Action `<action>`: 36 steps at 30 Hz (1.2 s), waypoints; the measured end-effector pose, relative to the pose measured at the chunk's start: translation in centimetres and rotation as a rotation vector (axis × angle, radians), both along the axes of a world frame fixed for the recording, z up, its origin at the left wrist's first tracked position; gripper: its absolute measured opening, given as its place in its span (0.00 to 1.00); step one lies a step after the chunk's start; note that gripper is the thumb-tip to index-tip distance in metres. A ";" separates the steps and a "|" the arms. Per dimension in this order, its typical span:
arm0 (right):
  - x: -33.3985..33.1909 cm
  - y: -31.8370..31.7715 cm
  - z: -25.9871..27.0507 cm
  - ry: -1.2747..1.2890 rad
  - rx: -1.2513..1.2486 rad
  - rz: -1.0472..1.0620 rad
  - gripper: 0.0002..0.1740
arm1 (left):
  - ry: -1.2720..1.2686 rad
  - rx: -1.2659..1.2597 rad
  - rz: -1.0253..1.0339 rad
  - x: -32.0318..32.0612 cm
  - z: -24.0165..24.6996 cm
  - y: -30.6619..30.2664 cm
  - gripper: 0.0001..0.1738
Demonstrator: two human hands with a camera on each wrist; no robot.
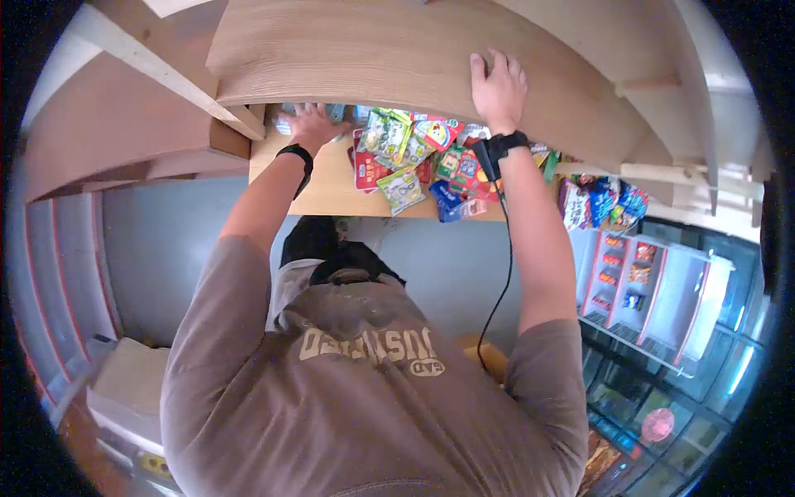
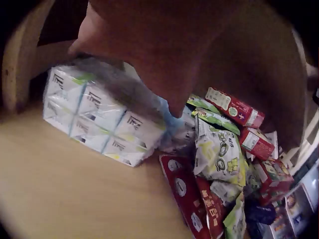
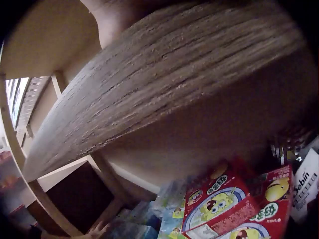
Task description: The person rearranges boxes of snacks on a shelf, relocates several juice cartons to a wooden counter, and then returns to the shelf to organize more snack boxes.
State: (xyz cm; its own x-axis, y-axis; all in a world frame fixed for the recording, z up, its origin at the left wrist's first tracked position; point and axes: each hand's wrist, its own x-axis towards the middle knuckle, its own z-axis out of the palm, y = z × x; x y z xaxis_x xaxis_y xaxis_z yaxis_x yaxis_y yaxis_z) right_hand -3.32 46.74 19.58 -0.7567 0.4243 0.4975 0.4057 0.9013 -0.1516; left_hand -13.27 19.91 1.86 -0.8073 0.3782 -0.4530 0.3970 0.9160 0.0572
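My left hand (image 1: 310, 126) reaches under the upper board with its thumb spread to the side. In the left wrist view it lies over a plastic-wrapped pack of small white cartons (image 2: 97, 117), fingertips hidden behind the pack. Beside that pack are green-and-white snack bags (image 2: 219, 154) and a dark red packet (image 2: 182, 191). My right hand (image 1: 501, 95) rests on top of the upper wooden shelf board (image 1: 356, 58), holding nothing. Below that board, the right wrist view shows red boxes with a yellow cartoon face (image 3: 217, 206).
The snacks lie on a lower wooden shelf (image 1: 323, 186). A blue packet (image 1: 447, 203) sits at its front edge. More bags (image 1: 600, 203) are to the right, near a white rack (image 1: 638, 282). A black cable (image 1: 507, 273) hangs from my right wrist.
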 end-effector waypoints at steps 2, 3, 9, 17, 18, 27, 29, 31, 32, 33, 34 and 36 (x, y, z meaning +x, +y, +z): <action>0.0 -0.2 0.0 -0.004 -0.006 -0.012 0.28 | -0.019 -0.014 0.009 -0.4 0.2 0.5 0.54; 0.0 -0.3 0.2 -0.004 0.009 0.014 0.28 | -0.022 -0.012 0.021 -0.7 0.0 0.5 0.53; 0.1 -0.3 0.4 -0.056 0.014 0.014 0.27 | -0.043 0.034 0.040 -0.7 -0.2 -1.1 0.51; 0.2 -0.5 0.5 -0.064 -0.049 -0.016 0.28 | 0.136 0.299 -0.015 4.1 0.2 -7.2 0.58; 0.2 -0.3 0.3 -0.063 -0.039 -0.016 0.28 | 0.089 0.349 0.000 4.7 0.3 -8.1 0.58; 0.3 0.1 -0.2 -0.021 -0.024 -0.008 0.27 | -0.454 0.960 0.438 8.2 -4.0 -14.6 0.52; 0.3 0.1 -0.3 -0.020 -0.035 -0.019 0.28 | -0.898 1.342 0.708 10.2 -0.2 -15.4 0.44; 0.3 0.2 -0.4 -0.034 0.005 -0.011 0.28 | -1.131 1.405 0.784 11.6 1.0 -16.6 0.33; 0.2 0.1 -0.3 -0.019 -0.003 -0.016 0.28 | -1.209 1.414 0.844 12.3 1.1 -17.4 0.32; 0.2 0.1 -0.3 -0.018 -0.010 -0.017 0.28 | -1.290 1.421 0.903 12.8 1.1 -18.0 0.31; 0.3 0.0 -0.3 -0.023 -0.016 -0.018 0.27 | -1.283 1.414 0.895 13.3 2.3 -18.4 0.31; 0.4 0.0 -0.1 -0.015 -0.026 -0.010 0.28 | -1.268 1.373 0.928 14.1 4.9 -19.0 0.32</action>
State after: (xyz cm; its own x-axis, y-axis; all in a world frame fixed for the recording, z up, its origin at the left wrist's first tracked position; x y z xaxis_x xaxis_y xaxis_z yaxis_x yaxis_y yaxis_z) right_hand -2.90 46.79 19.47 -0.7592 0.4446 0.4753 0.4174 0.8929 -0.1686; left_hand 0.82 0.92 6.72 -0.4541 0.6336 -0.6264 -0.8459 -0.0859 0.5264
